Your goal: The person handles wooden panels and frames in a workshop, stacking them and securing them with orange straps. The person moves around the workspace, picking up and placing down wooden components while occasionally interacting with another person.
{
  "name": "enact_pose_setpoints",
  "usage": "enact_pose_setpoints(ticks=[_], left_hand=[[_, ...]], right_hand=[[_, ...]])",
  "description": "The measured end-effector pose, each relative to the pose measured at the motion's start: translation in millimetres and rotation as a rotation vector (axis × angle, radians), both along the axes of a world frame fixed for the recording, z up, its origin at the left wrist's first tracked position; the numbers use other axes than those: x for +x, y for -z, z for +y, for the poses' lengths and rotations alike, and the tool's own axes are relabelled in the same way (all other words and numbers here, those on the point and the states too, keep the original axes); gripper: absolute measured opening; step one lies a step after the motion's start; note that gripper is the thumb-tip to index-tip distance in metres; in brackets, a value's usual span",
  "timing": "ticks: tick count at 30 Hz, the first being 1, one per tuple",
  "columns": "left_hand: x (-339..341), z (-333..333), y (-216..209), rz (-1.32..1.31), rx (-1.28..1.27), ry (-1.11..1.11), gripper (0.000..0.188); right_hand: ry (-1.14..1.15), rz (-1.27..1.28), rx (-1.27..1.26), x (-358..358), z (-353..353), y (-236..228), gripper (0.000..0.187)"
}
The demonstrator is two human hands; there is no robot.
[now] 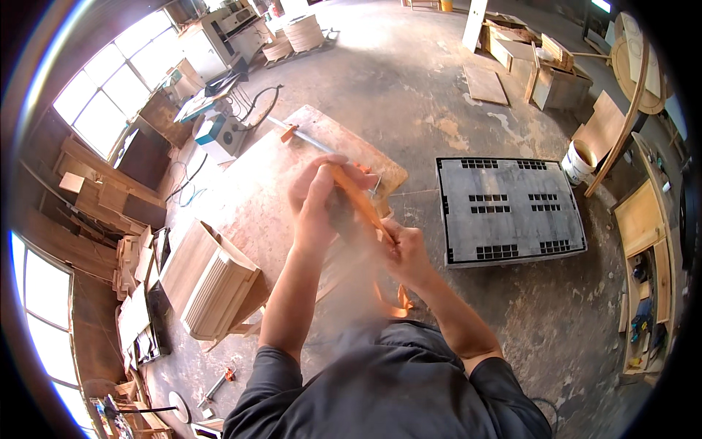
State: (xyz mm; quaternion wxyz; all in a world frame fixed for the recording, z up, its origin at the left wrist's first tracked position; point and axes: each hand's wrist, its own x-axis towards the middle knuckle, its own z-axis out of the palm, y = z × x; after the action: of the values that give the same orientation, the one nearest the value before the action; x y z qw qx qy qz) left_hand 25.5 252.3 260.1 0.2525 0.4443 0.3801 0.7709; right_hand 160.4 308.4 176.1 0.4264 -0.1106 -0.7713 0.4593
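Note:
A long, narrow orange-brown strip runs slantwise between my two hands, over the near part of a worn worktable. My left hand is closed round its upper end. Lower down and to the right, my right hand pinches the strip between thumb and fingers. Below the hands, a pale, hazy blur hides what lies in front of my body. A loose orange band curls beside it. On the table lies a metal bar clamp with an orange jaw, partly behind my left hand.
A ribbed, tapered wooden piece stands at the table's left. Right of the table, a grey plastic pallet lies on the concrete floor. Beyond it are a white bucket and wooden cabinets. Wood offcuts pile up at left.

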Motion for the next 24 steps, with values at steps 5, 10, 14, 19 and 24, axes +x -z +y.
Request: enact_pose_setpoints(ticks=[5, 10, 14, 19, 24], left_hand=[[7, 6, 5, -0.159, 0.031, 0.007, 0.029], [5, 9, 14, -0.176, -0.004, -0.097, 0.032], [5, 15, 21, -0.182, 0.059, -0.132, 0.033], [7, 20, 33, -0.465, 0.205, 0.034, 0.031], [-5, 22, 40, -0.525, 0.257, 0.067, 0.03]], right_hand=[[0.169, 0.028, 0.186, -4, -5, 8, 0.017], [0.296, -0.101, 0.512, -7, -6, 9, 0.019], [0.016, -0.236, -0.063, -6, 1, 14, 0.02], [0.218, 0.237, 0.451, -9, 6, 34, 0.017], [0.005, -0.011, 0.048, -5, 4, 40, 0.018]])
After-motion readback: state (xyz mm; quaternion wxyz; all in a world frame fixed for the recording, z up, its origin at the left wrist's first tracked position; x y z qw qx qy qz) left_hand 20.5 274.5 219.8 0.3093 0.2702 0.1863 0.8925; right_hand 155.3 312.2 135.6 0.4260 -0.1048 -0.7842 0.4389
